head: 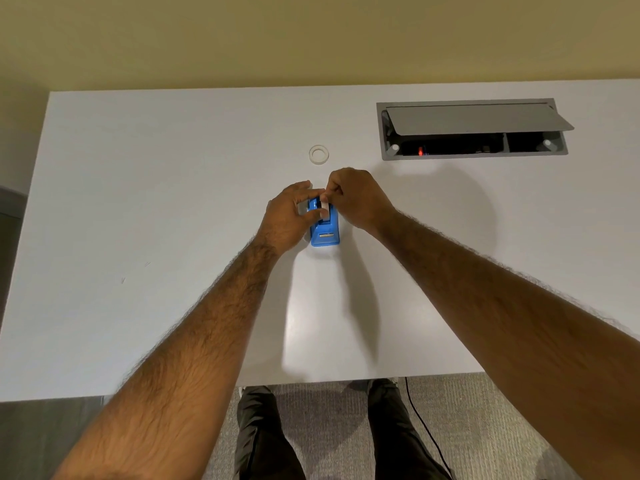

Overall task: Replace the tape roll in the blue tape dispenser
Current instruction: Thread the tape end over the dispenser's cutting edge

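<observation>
The blue tape dispenser (pixel 325 233) stands on the white table (pixel 138 202), near the middle. My left hand (pixel 289 216) curls round its left side, fingers over the far end and thumb on top. My right hand (pixel 356 199) pinches a white tape roll (pixel 324 205) sitting in the dispenser's top slot. Most of that roll is hidden by fingers. A second small whitish tape ring (pixel 318 154) lies flat on the table just beyond the hands.
A grey cable hatch (pixel 474 128) with its lid tilted open is set into the table at the far right. The table's near edge runs below my forearms, with carpet, my legs and a black cable (pixel 422 424) beneath.
</observation>
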`<state>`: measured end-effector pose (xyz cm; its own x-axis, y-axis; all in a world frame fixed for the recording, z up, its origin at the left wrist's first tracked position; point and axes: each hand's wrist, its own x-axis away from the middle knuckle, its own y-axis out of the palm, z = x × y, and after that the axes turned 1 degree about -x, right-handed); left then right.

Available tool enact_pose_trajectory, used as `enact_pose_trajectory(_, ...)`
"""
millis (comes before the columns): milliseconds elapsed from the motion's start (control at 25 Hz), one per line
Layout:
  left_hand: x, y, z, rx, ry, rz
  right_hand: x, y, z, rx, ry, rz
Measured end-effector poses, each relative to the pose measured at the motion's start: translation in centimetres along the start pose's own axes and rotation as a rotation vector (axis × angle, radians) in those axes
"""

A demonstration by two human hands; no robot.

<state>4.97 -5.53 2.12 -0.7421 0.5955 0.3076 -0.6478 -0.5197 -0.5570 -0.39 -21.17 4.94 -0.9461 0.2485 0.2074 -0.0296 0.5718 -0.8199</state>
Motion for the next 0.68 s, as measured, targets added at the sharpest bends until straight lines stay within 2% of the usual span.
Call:
enact_pose_trajectory(400,0.07,-0.07,0.21,0.038,0.002,0.002,0.87,0.06,0.43,0.044,-0.049,0.009)
enact_pose_trajectory(680,-0.01,-0.14,0.3,0.014,-0.003,0.001,0.53,-0.04,0.24,0.005,0.001,0.002)
